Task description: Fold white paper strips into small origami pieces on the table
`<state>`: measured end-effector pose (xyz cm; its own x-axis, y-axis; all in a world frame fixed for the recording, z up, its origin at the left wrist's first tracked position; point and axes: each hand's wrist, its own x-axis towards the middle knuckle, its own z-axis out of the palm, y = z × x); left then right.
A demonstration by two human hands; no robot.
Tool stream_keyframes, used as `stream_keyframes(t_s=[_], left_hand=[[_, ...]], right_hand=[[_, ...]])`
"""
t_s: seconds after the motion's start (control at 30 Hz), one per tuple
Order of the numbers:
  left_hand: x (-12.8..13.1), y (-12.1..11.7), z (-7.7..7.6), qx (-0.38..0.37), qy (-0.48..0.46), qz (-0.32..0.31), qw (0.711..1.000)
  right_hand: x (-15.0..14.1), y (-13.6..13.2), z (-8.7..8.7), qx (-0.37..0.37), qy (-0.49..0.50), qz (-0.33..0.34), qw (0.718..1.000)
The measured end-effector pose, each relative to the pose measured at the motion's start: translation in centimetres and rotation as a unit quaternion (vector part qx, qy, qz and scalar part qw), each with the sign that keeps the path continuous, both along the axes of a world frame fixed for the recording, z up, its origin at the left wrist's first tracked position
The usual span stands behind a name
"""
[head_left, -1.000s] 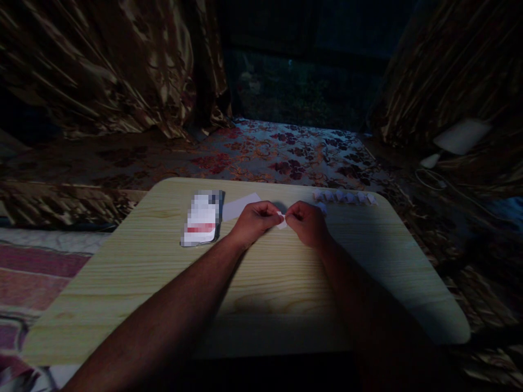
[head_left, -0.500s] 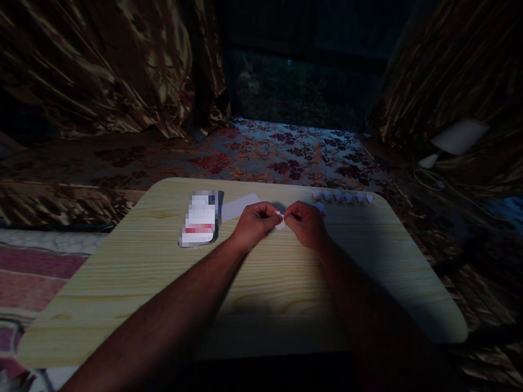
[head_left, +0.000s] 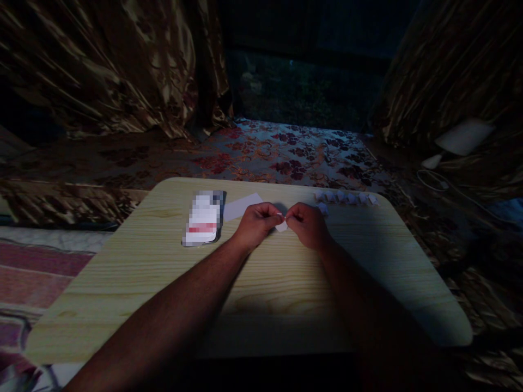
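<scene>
Left hand point(head_left: 255, 224) and right hand point(head_left: 307, 223) meet over the far middle of the tabletop point(head_left: 163, 288), each nearly closed, thumb and forefinger brought together in a pinch. Between them they have hold of a small white paper piece point(head_left: 281, 225): the left fingers grip its left part, and the right fingertips pinch at its upper right edge. The other fingers of both hands are curled in toward the palms.

The small white paper piece is pale and plain, with a flat, angular part showing below the fingertips; the rest is hidden by the fingers, so its full shape cannot be told.

To the left of the left hand, partly behind it, lies a white paper strip point(head_left: 241, 207), flat and slanting up to the right. Just left of that is a phone point(head_left: 201, 219), lying near the strip. Its face is blurred into blocks of white and grey with a red band low down; no brand or wording can be read on it.

Beyond the right hand, along the far right edge, six small folded white pieces point(head_left: 341, 196) stand in a row, with a single folded piece point(head_left: 322, 209) nearer, just beside the right hand. Any marks on them are too small to read.
</scene>
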<state>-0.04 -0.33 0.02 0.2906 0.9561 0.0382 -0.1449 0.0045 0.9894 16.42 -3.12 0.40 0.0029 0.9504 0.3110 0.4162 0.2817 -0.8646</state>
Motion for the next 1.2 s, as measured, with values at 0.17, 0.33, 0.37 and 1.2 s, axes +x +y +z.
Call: stream_keyframes(t_s=[0.17, 0.33, 0.37, 1.2], left_hand=[[0.22, -0.07, 0.12, -0.015, -0.009, -0.001, 1.000], [0.21, -0.11, 0.25, -0.004, -0.010, -0.014, 1.000], [0.19, -0.09, 0.25, -0.006, -0.015, -0.017, 1.000], [0.11, 0.03, 0.05, -0.010, -0.041, -0.029, 0.999]], right_hand=[[0.02, 0.09, 0.09, -0.008, 0.012, -0.009, 1.000], [0.07, 0.15, 0.10, -0.021, 0.034, -0.005, 0.999], [0.09, 0.16, 0.09, -0.025, 0.042, -0.001, 0.999], [0.10, 0.23, 0.41, -0.043, 0.062, 0.008, 0.997]])
